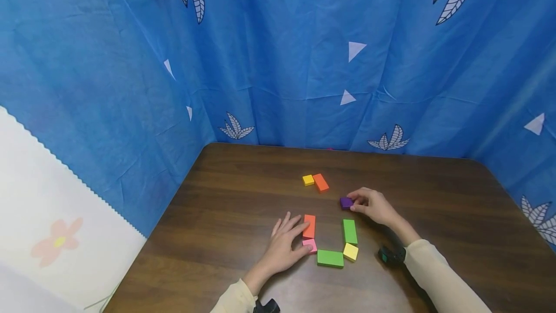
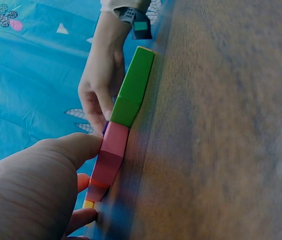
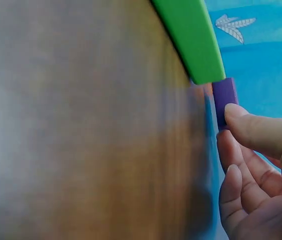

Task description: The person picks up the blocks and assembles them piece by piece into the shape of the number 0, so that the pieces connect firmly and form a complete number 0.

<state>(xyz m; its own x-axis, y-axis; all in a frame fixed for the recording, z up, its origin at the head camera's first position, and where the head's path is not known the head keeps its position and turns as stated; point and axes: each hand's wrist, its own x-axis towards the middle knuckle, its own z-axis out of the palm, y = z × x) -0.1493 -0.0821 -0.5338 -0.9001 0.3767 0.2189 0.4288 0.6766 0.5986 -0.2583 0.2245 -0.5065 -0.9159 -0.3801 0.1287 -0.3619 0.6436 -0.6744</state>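
Observation:
My right hand (image 1: 375, 206) pinches a small purple block (image 1: 345, 203) between thumb and fingers, just beyond the far end of an upright-running green block (image 1: 349, 232). On the other side, my left hand (image 1: 280, 250) spreads its fingers, with fingertips on an orange block (image 1: 310, 220) and the thumb on a pink block (image 1: 309, 243). The pink block meets the orange one's near end. A second green block (image 1: 330, 258) lies crosswise at the front, with a yellow block (image 1: 351, 252) at its right corner. In the right wrist view, the thumb lies on the purple block (image 3: 223, 97).
Farther back on the brown wooden table (image 1: 243, 177), a small yellow block (image 1: 308, 180) touches another orange block (image 1: 321, 182). A blue patterned curtain (image 1: 295, 62) hangs behind the table's far edge. Both wrists wear dark camera mounts.

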